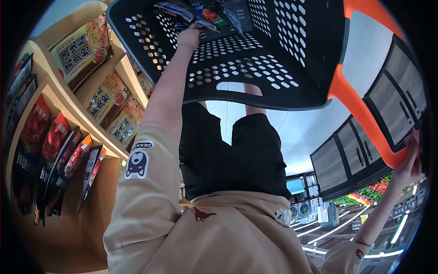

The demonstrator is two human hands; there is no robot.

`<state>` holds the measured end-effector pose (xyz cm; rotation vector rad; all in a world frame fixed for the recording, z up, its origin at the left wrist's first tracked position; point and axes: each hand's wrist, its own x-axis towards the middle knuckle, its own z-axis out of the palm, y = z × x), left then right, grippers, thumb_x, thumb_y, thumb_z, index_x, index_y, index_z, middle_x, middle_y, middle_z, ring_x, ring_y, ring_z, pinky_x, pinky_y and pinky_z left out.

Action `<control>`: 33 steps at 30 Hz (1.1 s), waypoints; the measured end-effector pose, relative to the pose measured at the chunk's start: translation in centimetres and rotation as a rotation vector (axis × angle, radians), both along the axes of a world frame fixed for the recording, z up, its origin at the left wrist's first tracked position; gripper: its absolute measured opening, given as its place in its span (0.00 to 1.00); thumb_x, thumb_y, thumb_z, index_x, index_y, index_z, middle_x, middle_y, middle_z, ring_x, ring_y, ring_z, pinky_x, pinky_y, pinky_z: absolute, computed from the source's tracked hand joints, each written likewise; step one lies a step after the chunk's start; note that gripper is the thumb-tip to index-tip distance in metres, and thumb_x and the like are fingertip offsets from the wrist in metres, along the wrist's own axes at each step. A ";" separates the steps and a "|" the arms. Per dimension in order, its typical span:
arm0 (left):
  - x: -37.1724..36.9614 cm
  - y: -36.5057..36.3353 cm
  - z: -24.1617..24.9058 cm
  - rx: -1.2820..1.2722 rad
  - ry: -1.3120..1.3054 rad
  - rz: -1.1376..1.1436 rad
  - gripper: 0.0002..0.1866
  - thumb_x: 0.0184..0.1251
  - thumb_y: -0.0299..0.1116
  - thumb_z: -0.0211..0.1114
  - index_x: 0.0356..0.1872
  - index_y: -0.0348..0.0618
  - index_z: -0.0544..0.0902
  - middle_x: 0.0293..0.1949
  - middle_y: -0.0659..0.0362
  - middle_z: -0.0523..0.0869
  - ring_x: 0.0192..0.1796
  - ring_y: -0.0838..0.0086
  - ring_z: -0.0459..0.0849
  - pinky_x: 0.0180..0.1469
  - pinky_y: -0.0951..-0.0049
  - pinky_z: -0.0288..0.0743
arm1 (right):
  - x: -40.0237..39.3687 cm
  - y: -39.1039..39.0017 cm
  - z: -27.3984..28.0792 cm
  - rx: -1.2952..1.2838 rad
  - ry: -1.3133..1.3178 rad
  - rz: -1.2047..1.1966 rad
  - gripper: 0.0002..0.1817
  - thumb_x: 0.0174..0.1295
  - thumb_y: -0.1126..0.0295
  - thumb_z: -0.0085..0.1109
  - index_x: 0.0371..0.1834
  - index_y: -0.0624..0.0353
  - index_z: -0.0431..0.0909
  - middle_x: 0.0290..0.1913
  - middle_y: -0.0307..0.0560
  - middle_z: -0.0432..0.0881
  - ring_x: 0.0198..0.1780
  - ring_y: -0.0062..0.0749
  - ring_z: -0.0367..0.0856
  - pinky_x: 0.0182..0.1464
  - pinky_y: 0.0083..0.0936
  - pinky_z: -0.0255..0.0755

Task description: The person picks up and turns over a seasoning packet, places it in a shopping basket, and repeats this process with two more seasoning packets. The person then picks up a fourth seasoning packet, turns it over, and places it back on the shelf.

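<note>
A black perforated shopping basket (315,55) with orange handles spans the top of the view, tilted so its inside shows. My left hand (188,37) reaches into it, fingers closed on the edge of a small plastic packet (205,24). More shiny packets lie deeper in the basket, among them a red and green packet (214,16). At the far right, my right hand (410,155) is wrapped round the orange basket handle (360,107). That hand is partly lost in the dark edge of the picture.
On my left stands a wooden shelf (98,201) with upright red and black pouches (54,141) and yellow seasoning packs (70,52). Grey wood-look cabinets (360,146) line the right. Green and red produce (372,191) shows at lower right. Pale floor (294,132) lies beyond my legs.
</note>
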<state>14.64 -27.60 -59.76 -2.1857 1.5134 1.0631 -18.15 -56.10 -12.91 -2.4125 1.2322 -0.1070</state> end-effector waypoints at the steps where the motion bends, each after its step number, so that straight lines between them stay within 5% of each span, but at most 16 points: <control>1: -0.4 0.2 0.1 -0.013 0.031 0.060 0.15 0.54 0.27 0.51 0.45 0.43 0.74 0.48 0.55 0.76 0.43 0.61 0.80 0.44 0.64 0.74 | 0.8 0.2 -0.3 -0.012 -0.012 0.066 0.12 0.57 0.85 0.41 0.40 0.71 0.74 0.39 0.50 0.74 0.26 0.22 0.68 0.32 0.17 0.65; 4: -0.5 0.4 2.6 -0.022 0.086 0.072 0.13 0.54 0.25 0.51 0.42 0.39 0.75 0.39 0.51 0.81 0.40 0.61 0.81 0.42 0.65 0.75 | 2.8 0.4 -0.4 0.018 -0.039 0.103 0.10 0.58 0.81 0.43 0.37 0.70 0.76 0.32 0.46 0.78 0.28 0.20 0.70 0.31 0.14 0.65; 8: -1.2 1.4 8.4 -0.196 0.071 0.115 0.07 0.48 0.23 0.55 0.30 0.41 0.80 0.34 0.53 0.81 0.37 0.62 0.81 0.39 0.65 0.76 | 6.0 1.7 -0.8 -0.010 -0.112 0.087 0.15 0.50 0.87 0.40 0.32 0.65 0.78 0.63 0.51 0.57 0.24 0.15 0.69 0.27 0.10 0.65; 13: -2.3 2.0 18.6 -0.334 0.067 0.317 0.06 0.50 0.26 0.56 0.26 0.43 0.82 0.30 0.52 0.80 0.34 0.61 0.81 0.35 0.64 0.75 | 7.3 2.1 -0.1 0.017 -0.229 0.114 0.16 0.47 0.88 0.39 0.30 0.62 0.79 0.64 0.50 0.57 0.31 0.15 0.74 0.28 0.12 0.67; 18: -3.8 3.1 31.2 -0.597 0.053 0.536 0.08 0.49 0.25 0.56 0.27 0.47 0.84 0.27 0.54 0.81 0.29 0.63 0.82 0.32 0.65 0.74 | 7.0 2.2 0.7 0.062 -0.258 0.136 0.14 0.49 0.87 0.42 0.27 0.60 0.78 0.64 0.44 0.58 0.49 0.27 0.74 0.33 0.16 0.69; 19: -4.1 3.4 33.4 -0.569 0.224 0.677 0.09 0.48 0.24 0.56 0.28 0.46 0.84 0.27 0.53 0.81 0.26 0.65 0.82 0.31 0.67 0.74 | 6.6 2.4 0.8 0.055 -0.277 0.171 0.14 0.49 0.87 0.42 0.27 0.60 0.78 0.64 0.44 0.58 0.49 0.27 0.74 0.33 0.16 0.69; 22: -5.1 3.7 42.6 -0.557 0.439 0.861 0.11 0.46 0.20 0.53 0.28 0.42 0.83 0.24 0.53 0.82 0.18 0.70 0.81 0.28 0.72 0.74 | 6.7 2.1 0.5 -0.097 -0.321 0.245 0.10 0.49 0.85 0.45 0.24 0.59 0.77 0.64 0.42 0.59 0.54 0.30 0.70 0.42 0.23 0.68; 24: -6.2 4.4 47.4 -0.670 0.422 0.829 0.13 0.48 0.16 0.50 0.30 0.37 0.82 0.25 0.51 0.81 0.19 0.71 0.81 0.21 0.75 0.72 | 6.0 2.1 0.3 -0.268 -0.091 0.249 0.07 0.49 0.80 0.49 0.23 0.57 0.76 0.65 0.38 0.58 0.59 0.44 0.64 0.54 0.32 0.61; 26: -7.5 5.0 52.8 -0.716 0.388 0.950 0.12 0.49 0.16 0.52 0.31 0.36 0.82 0.24 0.52 0.81 0.17 0.73 0.79 0.20 0.77 0.71 | 5.8 2.5 -0.2 -0.579 -0.036 0.304 0.11 0.48 0.74 0.53 0.35 0.47 0.76 0.64 0.37 0.58 0.62 0.59 0.55 0.58 0.62 0.43; 28: -8.9 6.0 57.0 -0.794 0.427 1.075 0.10 0.48 0.18 0.53 0.28 0.38 0.83 0.23 0.50 0.82 0.17 0.70 0.80 0.23 0.75 0.72 | 6.7 4.6 1.8 -0.626 -0.165 0.364 0.15 0.48 0.72 0.54 0.41 0.44 0.74 0.63 0.39 0.59 0.62 0.61 0.53 0.56 0.65 0.42; 29: -9.3 6.8 58.8 -0.814 0.501 1.105 0.09 0.50 0.19 0.54 0.29 0.36 0.83 0.23 0.52 0.82 0.16 0.75 0.79 0.20 0.79 0.69 | 7.1 6.1 2.2 -0.597 -0.215 0.420 0.19 0.46 0.68 0.57 0.45 0.50 0.72 0.60 0.47 0.62 0.61 0.56 0.56 0.59 0.55 0.47; 31: -10.3 8.2 62.7 -0.834 0.551 1.136 0.08 0.51 0.19 0.55 0.29 0.37 0.83 0.23 0.54 0.82 0.16 0.78 0.78 0.18 0.81 0.68 | 9.2 9.0 3.2 -0.042 -0.496 0.642 0.25 0.43 0.68 0.61 0.48 0.56 0.69 0.59 0.53 0.62 0.61 0.52 0.58 0.61 0.44 0.50; 33: -10.8 9.6 66.2 -0.849 0.696 1.125 0.06 0.52 0.21 0.58 0.30 0.37 0.83 0.23 0.58 0.82 0.14 0.83 0.75 0.15 0.86 0.64 | 11.0 12.4 4.4 0.560 -0.508 0.789 0.38 0.39 0.69 0.65 0.57 0.59 0.60 0.58 0.53 0.63 0.61 0.41 0.60 0.61 0.31 0.53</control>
